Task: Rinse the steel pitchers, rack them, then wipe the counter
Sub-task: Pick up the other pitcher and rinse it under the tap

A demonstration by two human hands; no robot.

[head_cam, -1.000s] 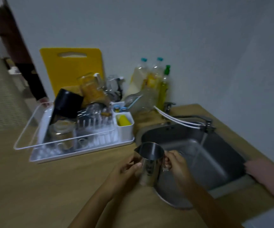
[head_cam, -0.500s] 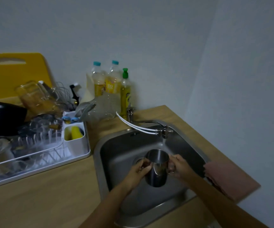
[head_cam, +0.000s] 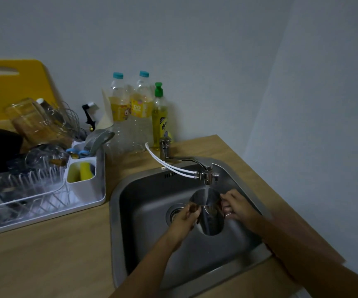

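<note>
A steel pitcher [head_cam: 209, 220] is held upright over the steel sink [head_cam: 143, 196], right under the tap spout [head_cam: 207, 176]. Water runs from the spout into its open top. My left hand [head_cam: 184, 220] grips the pitcher's left side. My right hand [head_cam: 237, 208] holds its right side, at the handle. A white dish rack [head_cam: 87, 190] stands on the wooden counter [head_cam: 44, 254] to the left of the sink.
The rack holds a black pot, glass jars, a whisk and a yellow sponge [head_cam: 85, 171]. A yellow cutting board [head_cam: 12, 89] leans on the wall behind it. Two bottles and a green-capped soap bottle [head_cam: 159, 119] stand behind the tap. A pinkish cloth [head_cam: 298, 237] lies right of the sink.
Both hands carried the pitcher from above the counter edge to the right, into the sink and under the running tap. The view swung right with them.
</note>
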